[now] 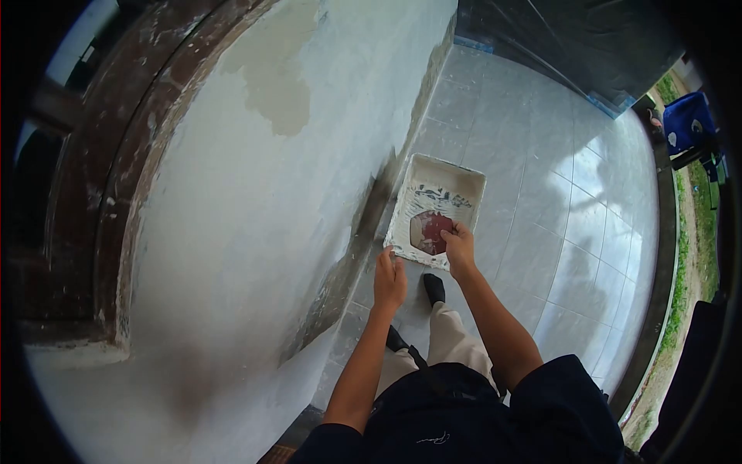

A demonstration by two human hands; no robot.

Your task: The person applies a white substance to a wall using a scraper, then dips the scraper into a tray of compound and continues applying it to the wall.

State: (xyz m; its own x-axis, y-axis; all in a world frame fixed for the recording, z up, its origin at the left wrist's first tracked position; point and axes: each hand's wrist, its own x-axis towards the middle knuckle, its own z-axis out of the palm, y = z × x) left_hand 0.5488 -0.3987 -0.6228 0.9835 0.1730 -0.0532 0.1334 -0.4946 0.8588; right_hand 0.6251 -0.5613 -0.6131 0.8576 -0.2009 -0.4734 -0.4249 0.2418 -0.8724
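A white paint tray [479, 179], smeared with whitish filler and dark marks, is in front of me beside the wall base. My right hand [459, 246] grips a dark-red putty scraper [437, 230] over the tray's near part. Pale filler covers the scraper's left side. At the tray's near left corner is my left hand [389, 280], its fingers curled at the rim and holding it. Part of those fingertips is hidden by the corner.
To the left rises a wall [232, 201] with smooth white filler and a beige patch [282, 85]. A dark wooden frame [116, 178] borders it. Grey floor tiles [518, 201] extend right. Black sheeting [564, 46] is at the back; a blue object [686, 124] stands outside.
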